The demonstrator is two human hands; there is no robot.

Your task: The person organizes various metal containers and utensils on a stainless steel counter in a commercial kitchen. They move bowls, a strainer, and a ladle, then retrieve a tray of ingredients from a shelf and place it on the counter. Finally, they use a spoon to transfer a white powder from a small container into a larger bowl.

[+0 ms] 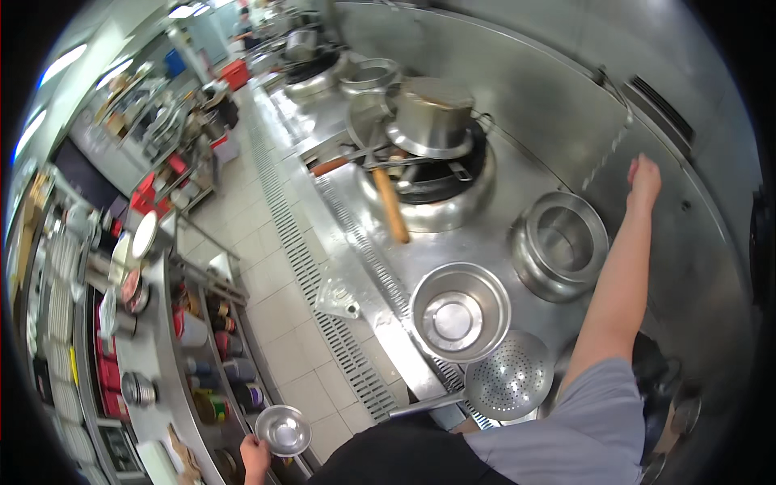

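My left hand (255, 453) grips the rim of a small stainless steel bowl (284, 430), low at the left, over the floor by the shelf counter. Outstretched to the right, my right hand (644, 174) is by the steel back wall, its fingers curled; whether it holds anything cannot be told. Water falls in a broken stream from a thin spout (628, 109) on the wall, just left of this hand. Below it stands a round steel pot (567, 239). Nearer to me are a deep steel pot (461, 310) and a perforated ladle strainer (509, 376) with a long metal handle.
A wok burner holds a black wok (424, 193), an upturned pot (433, 112) and wooden-handled tools (391, 206). A grated drain channel (303, 267) runs along the tiled floor. At left is a steel counter (160, 351) with shelves below. A person (244, 29) stands far back.
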